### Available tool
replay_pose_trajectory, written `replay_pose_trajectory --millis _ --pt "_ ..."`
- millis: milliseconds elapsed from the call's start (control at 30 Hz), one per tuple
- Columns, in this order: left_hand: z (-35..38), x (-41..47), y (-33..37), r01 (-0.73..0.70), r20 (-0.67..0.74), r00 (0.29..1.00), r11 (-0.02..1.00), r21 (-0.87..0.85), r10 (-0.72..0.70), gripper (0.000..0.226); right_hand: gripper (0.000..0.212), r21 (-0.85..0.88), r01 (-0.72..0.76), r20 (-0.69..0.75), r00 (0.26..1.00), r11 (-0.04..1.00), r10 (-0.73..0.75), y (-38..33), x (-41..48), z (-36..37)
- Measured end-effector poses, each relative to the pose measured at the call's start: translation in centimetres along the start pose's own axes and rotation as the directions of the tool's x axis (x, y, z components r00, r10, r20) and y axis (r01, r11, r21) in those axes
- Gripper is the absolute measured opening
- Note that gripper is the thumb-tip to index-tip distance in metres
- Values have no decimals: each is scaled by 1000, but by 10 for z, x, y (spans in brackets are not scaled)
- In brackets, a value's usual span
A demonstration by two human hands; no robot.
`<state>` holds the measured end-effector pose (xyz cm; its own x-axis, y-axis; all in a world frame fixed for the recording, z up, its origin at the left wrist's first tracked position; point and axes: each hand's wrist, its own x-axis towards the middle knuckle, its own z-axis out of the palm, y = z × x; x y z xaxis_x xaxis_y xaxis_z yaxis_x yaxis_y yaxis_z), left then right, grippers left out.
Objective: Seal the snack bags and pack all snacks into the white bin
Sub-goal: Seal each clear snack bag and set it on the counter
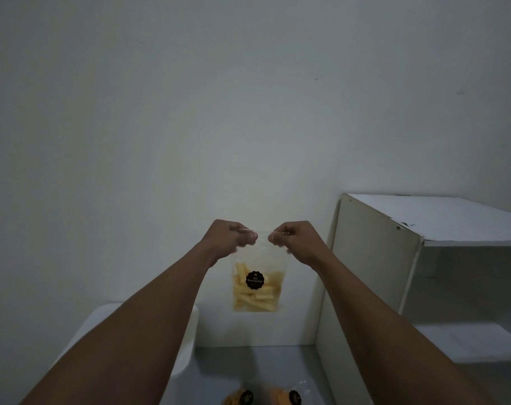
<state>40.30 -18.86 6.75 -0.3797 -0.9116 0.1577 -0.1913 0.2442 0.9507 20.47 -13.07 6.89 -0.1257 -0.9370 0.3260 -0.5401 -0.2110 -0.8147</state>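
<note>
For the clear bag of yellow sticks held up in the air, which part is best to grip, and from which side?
Grip the clear bag by its empty top strip, one pinch from each side, as the left hand and right hand do. The sticks sit low, so the bag hangs upright and the flat top is free, probably easiest to press shut.

Counter (248, 363): grey, smooth, seen only as a strip at the bottom of the view. Lying on it at the near edge are two clear bags side by side, left bag (239, 398) and right bag (289, 396), each with orange snacks and a round black label, both cut off by the frame. White bin (187, 346) at its left end, partly hidden; white shelf unit (365, 273) along its right side.
</note>
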Motion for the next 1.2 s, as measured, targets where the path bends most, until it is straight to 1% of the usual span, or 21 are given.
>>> replay_pose_trajectory --millis 133,233,367,500,600,667,733,800,900,967,1100,1200 --pt "0 -1 -1 3 21 1000 999 -37 -2 20 10 -1 9 -41 999 1000 -9 0 1 0" --pt "-6 0 -5 22 -5 1000 992 -125 -23 15 10 -5 12 -59 998 1000 -12 3 1 -3" --pt "-11 2 -8 28 -48 998 996 -82 -32 21 9 -93 31 25 999 995 -29 0 2 0" --pt "-10 2 -6 -20 -76 997 998 -53 16 21 13 -172 54 32 998 984 -49 -10 6 6" --pt "-14 1 -4 -9 -27 1000 999 -50 8 19 11 -168 42 29 999 985 -38 -12 8 7" --pt "-17 0 -3 6 16 1000 996 -85 -5 20 9 -137 34 15 999 990 -33 -11 9 6" --pt "-21 1 -3 9 7 1000 992 -125 -8 20 9 -117 35 7 999 993 -34 -11 9 6" --pt "-24 3 -4 -2 -45 999 994 -109 -3 15 9 -114 49 23 999 992 -46 -10 9 7" --pt "-26 7 -7 -34 -103 994 999 -35 30 9 11 -97 62 40 998 993 -58 -9 9 12" --pt "-25 6 -6 -33 -79 996 999 -17 31 8 12 -121 59 41 998 991 -54 -11 9 14" --pt "-16 2 -2 -7 -1 1000 999 -37 7 5 13 -150 32 8 999 988 -32 -12 11 14" --pt "-12 2 -3 -30 6 1000 999 28 30 8 13 -136 49 20 999 989 -47 -11 9 14"
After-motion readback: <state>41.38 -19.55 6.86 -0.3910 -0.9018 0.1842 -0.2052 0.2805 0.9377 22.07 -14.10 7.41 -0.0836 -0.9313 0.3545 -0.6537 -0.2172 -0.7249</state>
